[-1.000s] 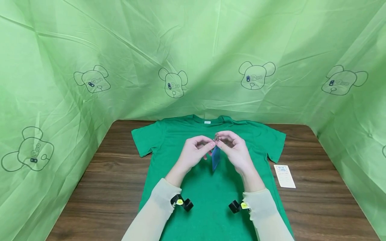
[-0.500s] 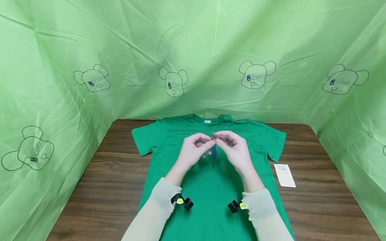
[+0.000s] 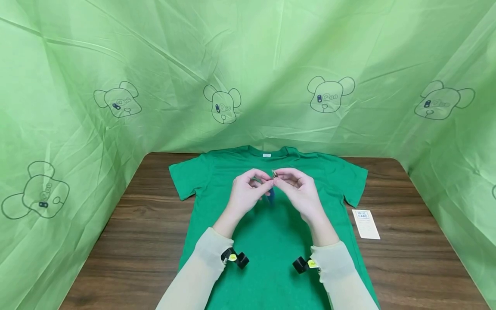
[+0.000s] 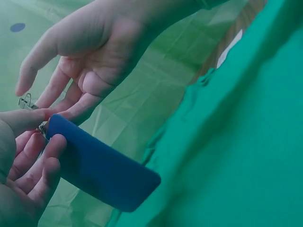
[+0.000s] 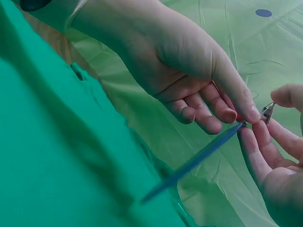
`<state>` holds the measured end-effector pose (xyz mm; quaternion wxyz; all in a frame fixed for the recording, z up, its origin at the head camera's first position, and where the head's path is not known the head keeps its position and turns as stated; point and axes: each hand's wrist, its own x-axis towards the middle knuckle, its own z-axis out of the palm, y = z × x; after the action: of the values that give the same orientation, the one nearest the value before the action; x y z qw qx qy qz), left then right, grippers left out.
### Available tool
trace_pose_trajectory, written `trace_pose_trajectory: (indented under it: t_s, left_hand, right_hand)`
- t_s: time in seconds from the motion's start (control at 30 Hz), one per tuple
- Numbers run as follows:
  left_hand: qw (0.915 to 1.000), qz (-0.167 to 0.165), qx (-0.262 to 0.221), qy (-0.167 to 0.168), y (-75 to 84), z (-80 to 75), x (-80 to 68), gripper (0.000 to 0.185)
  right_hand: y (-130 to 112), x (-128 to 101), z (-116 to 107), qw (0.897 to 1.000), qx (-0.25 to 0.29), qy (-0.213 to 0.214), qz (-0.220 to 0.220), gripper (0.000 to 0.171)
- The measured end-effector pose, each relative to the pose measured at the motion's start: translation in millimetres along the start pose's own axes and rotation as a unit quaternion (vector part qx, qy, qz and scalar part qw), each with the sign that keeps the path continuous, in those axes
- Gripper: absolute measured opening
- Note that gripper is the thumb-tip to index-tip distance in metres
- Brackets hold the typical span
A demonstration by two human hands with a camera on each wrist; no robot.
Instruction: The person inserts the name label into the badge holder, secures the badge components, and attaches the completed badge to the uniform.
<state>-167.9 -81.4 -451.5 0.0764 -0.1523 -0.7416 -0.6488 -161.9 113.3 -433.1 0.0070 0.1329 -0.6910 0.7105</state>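
A green T-shirt (image 3: pixel 271 249) lies flat, front up, on a wooden table (image 3: pixel 135 241). Both hands hover above its chest. My left hand (image 3: pixel 263 186) pinches the top end of a blue card holder (image 3: pixel 271 196) between thumb and fingers. In the left wrist view the blue card holder (image 4: pixel 99 172) slants down to the right. It shows edge-on as a thin blue card holder (image 5: pixel 199 158) in the right wrist view. My right hand (image 3: pixel 280 178) pinches the small metal clip (image 3: pixel 274 173) at the holder's top. That metal clip (image 5: pixel 267 112) sits by the right thumb.
A white paper card (image 3: pixel 366 224) lies on the table right of the shirt. Green cloth with bear prints (image 3: pixel 222 105) walls in the table at the back and both sides. Black wrist cameras (image 3: pixel 237 259) sit at the cuffs.
The blue holder hung lower and in fuller view a second ago; now it is drawn up and partly hidden by the left hand. Both hands shifted slightly away from me.
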Motion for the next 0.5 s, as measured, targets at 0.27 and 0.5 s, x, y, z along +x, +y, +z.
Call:
trace_pose_trajectory:
  t_s: [0.27, 0.5]
  left_hand:
    - [0.9991, 0.012, 0.038, 0.018, -1.7, 0.6, 0.6, 0.011]
    - [0.9989, 0.024, 0.035, 0.022, -5.8, 0.5, 1.5, 0.014]
  right_hand:
    - [2.1, 0.7, 0.0, 1.0, -0.004, 0.02, -0.003, 0.027]
    - [2.9, 0.7, -2.5, 0.999, -0.009, 0.033, -0.011, 0.025]
